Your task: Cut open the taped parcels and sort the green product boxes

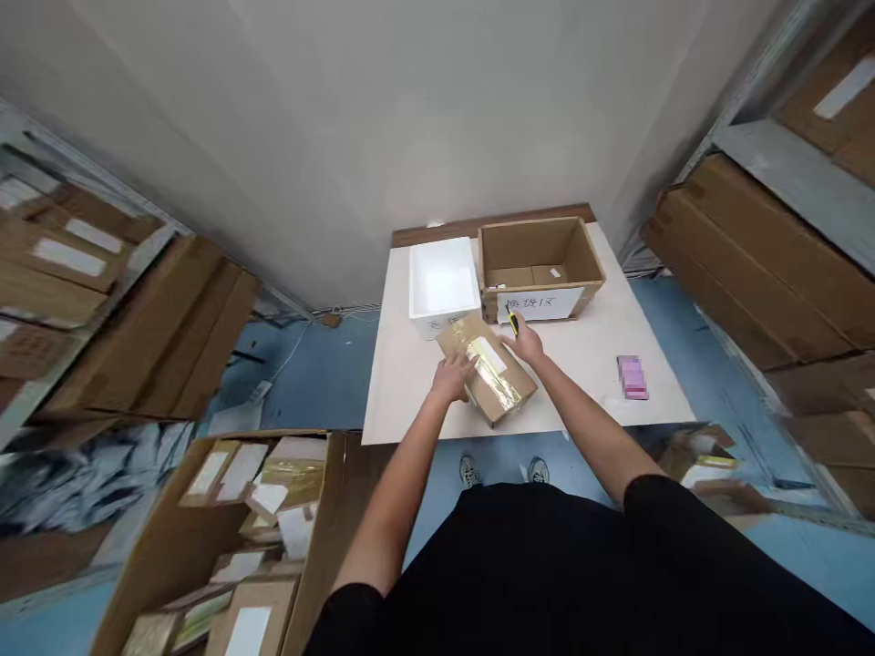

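Note:
A brown cardboard box (pixel 514 383), sealed with shiny yellowish tape and bearing a white label, sits at an angle on the white-topped table. My left hand (pixel 453 376) grips its left side, fingers reaching over the top face. On the far right side of the box, my right hand (pixel 525 342) is closed around a yellow-and-black utility knife (pixel 512 319), whose tip points up and away from me. Just behind the box stand a white foam bin (pixel 444 269) and an open carton (pixel 542 266) with a handwritten white sign on its front.
A pink-purple item (pixel 633 377) lies on the table (pixel 393 383) to the right. At lower left, a large carton (pixel 333 492) holds several labelled parcels. Shelves with boxes line both sides, including long brown cartons (pixel 772 264) on the right. A wall rises behind the table.

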A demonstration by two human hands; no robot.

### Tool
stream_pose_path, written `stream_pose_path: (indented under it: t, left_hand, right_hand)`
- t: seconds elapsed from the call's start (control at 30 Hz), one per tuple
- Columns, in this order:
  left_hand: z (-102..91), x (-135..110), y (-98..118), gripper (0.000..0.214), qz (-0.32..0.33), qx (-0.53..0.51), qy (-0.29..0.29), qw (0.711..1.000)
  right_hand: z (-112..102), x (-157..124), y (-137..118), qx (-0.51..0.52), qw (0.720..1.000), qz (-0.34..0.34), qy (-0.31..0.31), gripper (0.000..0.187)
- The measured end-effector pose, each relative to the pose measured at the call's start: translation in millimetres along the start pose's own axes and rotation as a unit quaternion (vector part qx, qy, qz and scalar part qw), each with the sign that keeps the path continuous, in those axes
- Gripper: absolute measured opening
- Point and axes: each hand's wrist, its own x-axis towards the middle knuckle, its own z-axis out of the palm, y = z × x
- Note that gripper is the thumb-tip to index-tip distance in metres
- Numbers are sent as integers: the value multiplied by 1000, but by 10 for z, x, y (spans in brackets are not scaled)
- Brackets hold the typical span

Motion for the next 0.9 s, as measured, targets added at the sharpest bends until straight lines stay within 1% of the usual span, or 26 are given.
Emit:
stream_pose_path:
  t: [0.07, 0.13, 0.2, 0.27, 0.33, 0.4, 0.47, 0.53, 0.57, 0.63, 0.7, 0.73, 0.8, 0.9]
  left_hand:
    - [-78, 193, 34, 142, 79, 13, -31, 996]
    - [-132, 336, 44, 140, 132, 19, -42, 990]
    - [-147, 405, 19, 135, 158, 15, -31, 987]
    - [-123, 405, -5, 131, 158, 5, -16, 987]
    - [-68, 361, 32, 129, 134, -6, -2, 991]
    - [9, 306, 175, 129, 83, -21, 20, 996]
    - [100, 269, 421, 128, 8, -36, 46, 998]
    - [194, 262, 711, 125, -71, -45, 74, 994]
    - [237, 268, 847, 124, -102, -50, 89, 990]
    - [309, 291, 1058, 123, -136, -56, 106, 983]
    - [355, 315, 1168, 124, -144, -61, 108, 982]
    - [368, 324, 1188, 124, -146, -65, 103, 982]
    - [373, 335, 1188, 124, -152, -70, 88, 982]
    - [349, 342, 1157, 124, -157, -68, 82, 982]
  right_hand:
    - [-1, -337, 314, -5, 999, 19, -29, 99]
    - [26, -636, 578, -1, 997, 42, -57, 105]
    - [78, -848, 767, 15, 993, 78, -84, 106]
    - [121, -932, 868, 30, 990, 110, -86, 105]
    - [122, -876, 890, 30, 989, 123, -72, 107]
    - [74, -708, 851, 19, 990, 126, -53, 107]
    - [-4, -483, 782, 9, 992, 122, -33, 102]
    - [-87, -265, 717, 8, 994, 105, -22, 98]
    - [-123, -177, 698, 13, 996, 90, -22, 98]
    - [-179, -74, 709, 49, 997, 60, -22, 95]
    - [-207, -89, 802, 129, 990, 50, -14, 86]
    - [-211, -142, 879, 182, 982, 54, -10, 81]
    - [-202, -321, 1073, 287, 955, 75, -14, 74]
    - [-165, -654, 1364, 383, 917, 92, -67, 75]
